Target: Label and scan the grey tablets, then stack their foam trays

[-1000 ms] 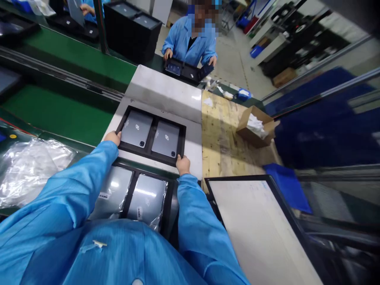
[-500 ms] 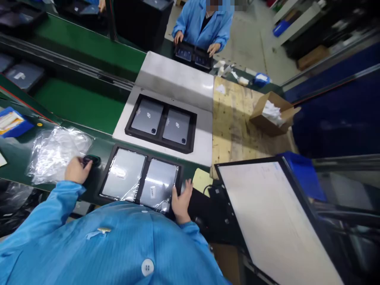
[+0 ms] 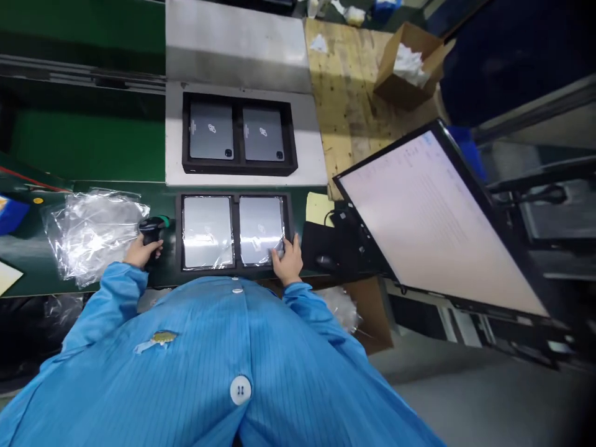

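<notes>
Gone from the far tray [image 3: 238,167], the left hand [image 3: 139,251] now has its fingers round the scanner [image 3: 151,231], while the right hand [image 3: 288,262], fingers loosely spread, touches the right tablet [image 3: 261,220] in the near tray [image 3: 236,233]. Pressing could wrinkle the wrapping [image 3: 258,257]; bags [image 3: 95,233] beside the scanner could snag on it.
</notes>
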A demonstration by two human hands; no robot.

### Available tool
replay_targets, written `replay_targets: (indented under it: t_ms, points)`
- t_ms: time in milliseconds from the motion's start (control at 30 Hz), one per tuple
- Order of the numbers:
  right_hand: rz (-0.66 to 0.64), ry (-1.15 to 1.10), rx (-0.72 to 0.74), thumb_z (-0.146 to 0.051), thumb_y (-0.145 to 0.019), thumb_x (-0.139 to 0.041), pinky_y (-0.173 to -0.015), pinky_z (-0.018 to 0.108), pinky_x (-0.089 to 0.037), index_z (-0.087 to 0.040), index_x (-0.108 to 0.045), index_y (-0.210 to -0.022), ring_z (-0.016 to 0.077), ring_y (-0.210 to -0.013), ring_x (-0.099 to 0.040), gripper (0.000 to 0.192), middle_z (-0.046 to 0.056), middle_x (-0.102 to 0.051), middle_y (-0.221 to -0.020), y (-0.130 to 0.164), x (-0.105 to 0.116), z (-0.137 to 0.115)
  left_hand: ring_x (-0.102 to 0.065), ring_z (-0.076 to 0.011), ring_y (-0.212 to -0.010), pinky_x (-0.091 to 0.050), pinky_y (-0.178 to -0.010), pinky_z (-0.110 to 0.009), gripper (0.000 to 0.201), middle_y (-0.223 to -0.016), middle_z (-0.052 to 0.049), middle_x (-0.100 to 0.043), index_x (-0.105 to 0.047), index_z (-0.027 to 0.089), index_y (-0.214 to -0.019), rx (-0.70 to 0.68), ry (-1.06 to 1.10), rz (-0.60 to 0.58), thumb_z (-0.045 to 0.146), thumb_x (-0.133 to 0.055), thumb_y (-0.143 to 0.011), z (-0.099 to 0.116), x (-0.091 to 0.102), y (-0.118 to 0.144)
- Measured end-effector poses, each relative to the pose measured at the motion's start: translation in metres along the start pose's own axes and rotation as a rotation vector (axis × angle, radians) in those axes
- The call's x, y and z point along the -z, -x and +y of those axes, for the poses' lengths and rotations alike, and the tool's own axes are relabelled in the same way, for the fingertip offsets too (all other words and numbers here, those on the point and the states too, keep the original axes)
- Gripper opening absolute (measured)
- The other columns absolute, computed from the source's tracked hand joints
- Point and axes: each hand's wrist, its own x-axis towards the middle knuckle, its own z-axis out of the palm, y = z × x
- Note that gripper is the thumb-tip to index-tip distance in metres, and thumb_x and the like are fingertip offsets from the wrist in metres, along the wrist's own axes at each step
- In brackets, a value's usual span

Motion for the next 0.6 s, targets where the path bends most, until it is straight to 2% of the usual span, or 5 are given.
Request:
replay_targets:
  t_ms: [100,167,367,500,600]
  points:
    - [0.022,0.022,-0.018,-0.051,-0.097,-0.046,-0.112,0.047,-0.043,-0.013,-0.056,-0.14,0.0342,-0.143,-0.041,0.059,0.02,-0.028,-0.166,0.0,-0.003,0.0,-0.062,-0.0195,-0.062,-0.048,-0.06,-0.029,0.039,-0.068,-0.002,-0.065,-0.063,0.019,-0.087,-0.141,-0.239,-0.182,0.052,-0.074,-0.071,0.023,0.006,0.02]
    - [0.029,0.026,-0.022,-0.05,-0.097,-0.045,-0.11,0.047,-0.045,-0.013,-0.057,-0.14,0.0338,-0.142,-0.042,0.058,0.02,-0.028,-0.166,0.0,-0.005,0.001,-0.061,-0.0196,-0.06,-0.045,-0.058,-0.028,0.038,-0.064,-0.002,-0.062,-0.065,0.019,-0.085,-0.152,-0.351,-0.275,0.052,-0.077,-0.071,0.036,0.001,0.037]
    - [0.06,0.023,-0.028,-0.049,-0.097,-0.045,-0.108,0.046,-0.046,-0.014,-0.058,-0.14,0.0327,-0.139,-0.043,0.057,0.018,-0.028,-0.167,-0.002,-0.009,0.003,-0.057,-0.013,-0.065,-0.047,-0.062,-0.026,0.038,-0.079,-0.001,-0.061,-0.058,0.017,-0.095,0.079,0.315,-0.438,0.044,-0.078,-0.077,0.045,-0.038,0.082]
    - [0.068,0.036,-0.034,-0.048,-0.097,-0.045,-0.108,0.046,-0.046,-0.014,-0.058,-0.14,0.0331,-0.138,-0.044,0.057,0.018,-0.028,-0.167,-0.003,-0.01,0.004,-0.055,-0.0112,-0.065,-0.046,-0.058,-0.024,0.033,-0.08,-0.003,-0.06,-0.059,0.015,-0.09,0.191,0.337,-0.465,0.039,-0.079,-0.081,0.049,-0.049,0.093]
    - [0.063,0.04,-0.039,-0.049,-0.097,-0.045,-0.108,0.047,-0.046,-0.014,-0.059,-0.139,0.0334,-0.137,-0.045,0.057,0.017,-0.028,-0.167,-0.004,-0.011,0.005,-0.054,-0.0107,-0.063,-0.044,-0.055,-0.023,0.034,-0.078,-0.002,-0.058,-0.057,0.016,-0.089,0.194,0.336,-0.427,0.042,-0.078,-0.083,0.053,-0.05,0.093]
